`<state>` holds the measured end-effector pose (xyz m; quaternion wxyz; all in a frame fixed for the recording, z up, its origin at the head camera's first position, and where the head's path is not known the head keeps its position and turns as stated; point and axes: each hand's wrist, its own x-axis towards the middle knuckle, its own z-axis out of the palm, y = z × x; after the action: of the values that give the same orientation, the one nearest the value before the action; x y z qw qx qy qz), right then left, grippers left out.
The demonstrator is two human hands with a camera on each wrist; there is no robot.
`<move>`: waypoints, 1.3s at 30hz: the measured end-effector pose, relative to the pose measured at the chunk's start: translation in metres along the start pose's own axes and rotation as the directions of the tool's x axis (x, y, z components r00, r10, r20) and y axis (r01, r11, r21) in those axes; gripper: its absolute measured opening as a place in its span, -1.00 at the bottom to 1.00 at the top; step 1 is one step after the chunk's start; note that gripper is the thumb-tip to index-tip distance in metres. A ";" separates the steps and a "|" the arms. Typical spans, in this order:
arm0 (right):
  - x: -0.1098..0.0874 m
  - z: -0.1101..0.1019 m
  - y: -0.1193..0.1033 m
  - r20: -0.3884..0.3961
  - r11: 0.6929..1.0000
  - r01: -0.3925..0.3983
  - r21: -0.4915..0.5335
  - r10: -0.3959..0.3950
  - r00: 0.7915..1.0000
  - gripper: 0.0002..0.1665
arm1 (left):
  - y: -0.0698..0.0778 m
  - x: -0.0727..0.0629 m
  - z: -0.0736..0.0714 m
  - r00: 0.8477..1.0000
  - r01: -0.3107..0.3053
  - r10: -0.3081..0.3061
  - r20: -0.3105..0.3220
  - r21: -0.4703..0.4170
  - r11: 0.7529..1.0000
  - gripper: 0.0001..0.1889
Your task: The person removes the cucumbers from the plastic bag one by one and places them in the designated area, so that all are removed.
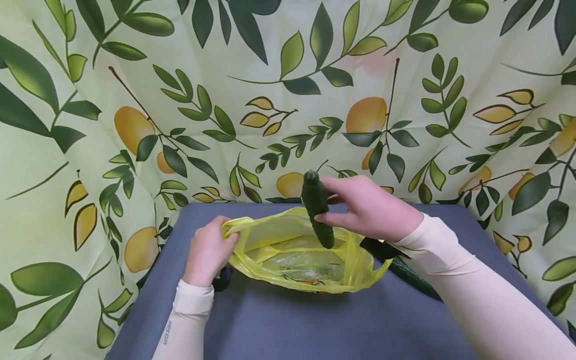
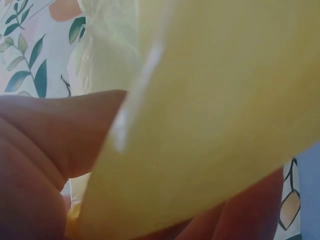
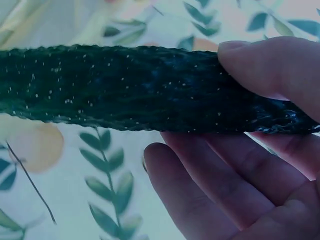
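A dark green, bumpy cucumber (image 1: 317,210) is held steeply tilted over the mouth of a yellow plastic bag (image 1: 297,285). My right hand (image 1: 366,207) grips it between thumb and fingers; the right wrist view shows the cucumber (image 3: 115,87) lying across the fingers with the thumb on top. At the bag's left rim, my left hand (image 1: 208,252) pinches the plastic and holds the mouth wide. Yellow plastic (image 2: 210,100) fills most of the left wrist view and covers part of those fingers. Printing shows through inside the bag.
Another cucumber (image 1: 416,277) lies on the grey-blue table (image 1: 315,330) to the right, partly hidden behind the right forearm. A black strap (image 1: 378,248) is at the right wrist. Behind the table hangs a leaf-and-fruit patterned cloth (image 1: 288,110).
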<state>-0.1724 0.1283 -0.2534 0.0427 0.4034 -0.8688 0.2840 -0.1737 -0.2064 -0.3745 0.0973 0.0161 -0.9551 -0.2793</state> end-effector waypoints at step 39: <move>-0.128 -0.013 0.137 0.103 0.743 -0.532 -0.405 0.616 0.781 -0.26 | -0.005 -0.009 -0.010 0.996 0.052 -0.057 0.069 0.073 0.996 -0.59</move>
<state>-0.1884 0.2921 -0.3439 -0.0765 0.1298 -0.9859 0.0731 -0.1629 -0.2148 -0.3702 0.0551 0.0360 -0.9666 -0.2479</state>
